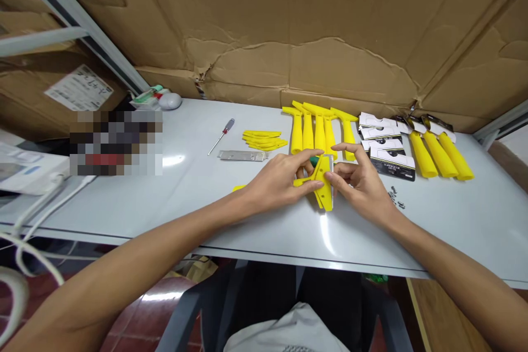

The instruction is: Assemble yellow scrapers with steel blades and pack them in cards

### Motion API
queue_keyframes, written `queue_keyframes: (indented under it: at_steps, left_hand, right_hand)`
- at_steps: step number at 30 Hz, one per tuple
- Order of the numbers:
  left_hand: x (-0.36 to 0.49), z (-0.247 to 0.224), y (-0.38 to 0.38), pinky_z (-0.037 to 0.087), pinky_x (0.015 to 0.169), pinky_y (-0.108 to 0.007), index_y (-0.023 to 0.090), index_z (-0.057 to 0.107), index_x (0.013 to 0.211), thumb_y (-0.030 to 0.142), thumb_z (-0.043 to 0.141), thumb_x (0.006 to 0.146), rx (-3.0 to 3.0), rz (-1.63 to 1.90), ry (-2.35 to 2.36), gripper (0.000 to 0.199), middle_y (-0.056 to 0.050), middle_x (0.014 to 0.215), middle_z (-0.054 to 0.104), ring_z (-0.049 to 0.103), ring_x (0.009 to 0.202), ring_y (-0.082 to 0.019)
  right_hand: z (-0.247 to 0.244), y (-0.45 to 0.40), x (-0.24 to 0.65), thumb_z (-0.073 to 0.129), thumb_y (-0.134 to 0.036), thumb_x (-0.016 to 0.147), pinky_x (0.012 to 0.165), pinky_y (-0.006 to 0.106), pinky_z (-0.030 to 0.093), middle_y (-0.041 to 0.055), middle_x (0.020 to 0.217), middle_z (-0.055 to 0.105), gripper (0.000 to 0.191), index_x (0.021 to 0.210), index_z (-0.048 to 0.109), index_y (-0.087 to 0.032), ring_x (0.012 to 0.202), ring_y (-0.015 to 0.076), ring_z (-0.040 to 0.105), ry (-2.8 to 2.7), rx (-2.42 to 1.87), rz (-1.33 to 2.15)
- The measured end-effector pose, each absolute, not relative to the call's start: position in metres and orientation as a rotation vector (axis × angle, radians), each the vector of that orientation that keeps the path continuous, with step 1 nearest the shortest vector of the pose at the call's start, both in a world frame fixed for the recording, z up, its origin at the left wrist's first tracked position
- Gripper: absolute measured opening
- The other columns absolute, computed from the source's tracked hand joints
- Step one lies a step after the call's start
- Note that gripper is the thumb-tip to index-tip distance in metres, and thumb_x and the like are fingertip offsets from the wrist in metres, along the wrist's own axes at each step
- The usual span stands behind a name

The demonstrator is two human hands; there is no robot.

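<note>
Both hands hold a yellow scraper (324,190) just above the table's front half. My left hand (276,179) is closed around its handle side, with thumb and fingers at the head. My right hand (365,187) pinches the opposite side, its thumb on the yellow plate and its index finger raised over the top. A thin metallic blade edge shows along the right side of the head. Part of the handle is hidden behind my left fingers. Something green (314,160) peeks out behind the scraper. Small dark screws (396,198) lie beside my right wrist.
Several yellow scraper handles (319,121) lie at the back. Left of them are yellow plates (264,140), a metallic strip (242,155) and a screwdriver (223,135). Packaging cards (391,159) and yellow-handled pieces (441,157) lie right. Cardboard (350,5) walls the back; cables (53,201) run left.
</note>
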State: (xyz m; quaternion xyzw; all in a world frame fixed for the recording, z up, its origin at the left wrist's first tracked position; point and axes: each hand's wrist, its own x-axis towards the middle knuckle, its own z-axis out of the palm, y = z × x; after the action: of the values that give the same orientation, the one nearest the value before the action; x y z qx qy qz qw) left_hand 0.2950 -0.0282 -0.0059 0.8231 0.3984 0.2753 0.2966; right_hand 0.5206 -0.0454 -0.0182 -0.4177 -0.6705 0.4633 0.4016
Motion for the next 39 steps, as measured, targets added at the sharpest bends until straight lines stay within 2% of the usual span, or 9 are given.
queue_keyframes:
  at_steps: [7,13,17,21,26,32,36,39]
  left_hand:
    - [0.295,-0.005,-0.029,0.057,0.081,-0.034,0.015,0.066,0.142,0.043,0.071,0.095,2.043,0.787,1.007,0.054,-0.005,0.1,0.081,0.074,0.088,-0.019]
    - [0.295,0.0,-0.029,0.06,0.075,-0.032,0.014,0.075,0.12,0.044,0.08,0.089,1.856,0.882,1.023,0.044,-0.006,0.094,0.08,0.072,0.082,-0.018]
    - [0.293,0.003,-0.024,0.061,0.078,-0.032,0.014,0.072,0.116,0.044,0.088,0.082,1.731,0.971,1.004,0.048,-0.006,0.096,0.079,0.071,0.082,-0.017]
    - [0.291,0.006,-0.022,0.059,0.077,-0.031,0.013,0.069,0.117,0.041,0.088,0.081,1.713,0.944,0.987,0.049,-0.007,0.099,0.079,0.069,0.082,-0.016]
    - [0.291,0.005,-0.024,0.057,0.077,-0.031,0.014,0.068,0.118,0.042,0.083,0.087,1.783,0.97,0.98,0.044,-0.005,0.095,0.078,0.068,0.081,-0.016]
    - [0.291,-0.001,-0.02,0.057,0.079,-0.032,0.015,0.07,0.122,0.044,0.08,0.089,1.826,0.983,0.999,0.045,-0.007,0.1,0.079,0.07,0.083,-0.017]
    - [0.288,0.0,-0.014,0.059,0.084,-0.034,0.013,0.071,0.127,0.038,0.08,0.088,1.755,1.007,1.052,0.048,-0.01,0.11,0.08,0.074,0.093,-0.019]
    - [0.285,0.003,-0.011,0.06,0.084,-0.033,0.012,0.072,0.128,0.035,0.083,0.085,1.698,0.998,1.098,0.05,-0.011,0.114,0.08,0.075,0.094,-0.019]
  right_hand:
    - [-0.015,-0.048,0.52,0.079,-0.037,0.093,0.061,0.027,0.053,-0.0094,0.069,0.064,0.055,0.134,0.042,-0.029,0.061,0.0133,0.062,-1.617,-1.036,1.217]
    - [-0.008,-0.048,0.521,0.084,-0.038,0.089,0.064,0.029,0.054,-0.0089,0.071,0.066,0.06,0.134,0.045,-0.028,0.06,0.0133,0.066,-1.589,-1.033,1.307]
    - [-0.005,-0.046,0.523,0.085,-0.047,0.088,0.062,0.029,0.057,-0.0036,0.073,0.071,0.045,0.115,0.061,-0.021,0.061,0.0136,0.068,-1.619,-1.044,1.334]
    - [-0.002,-0.044,0.526,0.088,-0.046,0.086,0.057,0.026,0.056,-0.0006,0.07,0.071,0.033,0.096,0.073,-0.019,0.059,0.0127,0.066,-1.641,-1.062,1.209]
    - [-0.004,-0.045,0.525,0.088,-0.05,0.085,0.058,0.028,0.056,0.0019,0.073,0.074,0.033,0.089,0.078,-0.019,0.059,0.0136,0.066,-1.668,-1.043,1.127]
    - [-0.001,-0.041,0.529,0.084,-0.056,0.088,0.055,0.029,0.055,0.0025,0.07,0.074,0.038,0.086,0.078,-0.018,0.056,0.0134,0.065,-1.736,-1.103,1.039]
    - [0.015,-0.033,0.55,0.079,-0.05,0.093,0.054,0.029,0.052,0.0042,0.072,0.076,0.033,0.08,0.078,-0.02,0.057,0.0136,0.065,-1.851,-1.19,0.751]
    - [0.018,-0.025,0.564,0.08,-0.04,0.093,0.058,0.031,0.05,0.0031,0.08,0.08,0.018,0.084,0.083,-0.024,0.062,0.0153,0.067,-2.231,-1.144,0.668]
